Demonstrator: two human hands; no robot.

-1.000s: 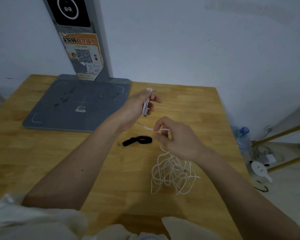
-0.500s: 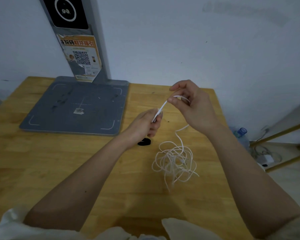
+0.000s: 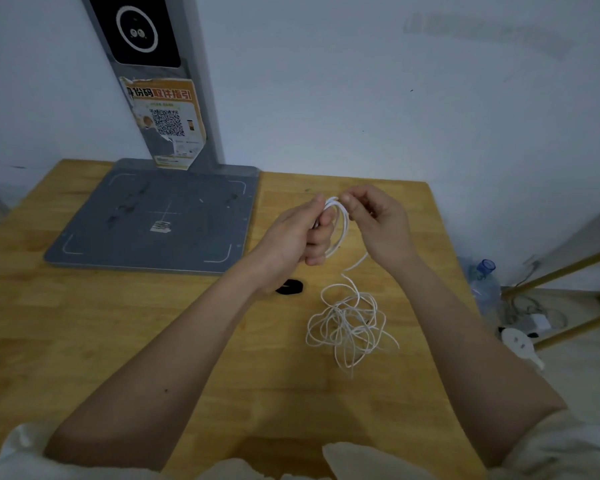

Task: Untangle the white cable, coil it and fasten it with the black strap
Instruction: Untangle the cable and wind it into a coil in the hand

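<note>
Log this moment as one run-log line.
phase: coiling | left hand: holds loops | right hand: feeds cable | tangle on table | strap: unused

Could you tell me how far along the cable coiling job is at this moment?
Early stage. Done: the first loops of the white cable are gathered in the left hand. In hand: the right hand pinches the cable at the top of those loops. Left: most of the cable is a tangled pile on the wooden table, and the black strap lies unused.

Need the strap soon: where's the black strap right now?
Head view: the black strap lies on the table, just under the left hand, left of the tangled white cable.
</note>
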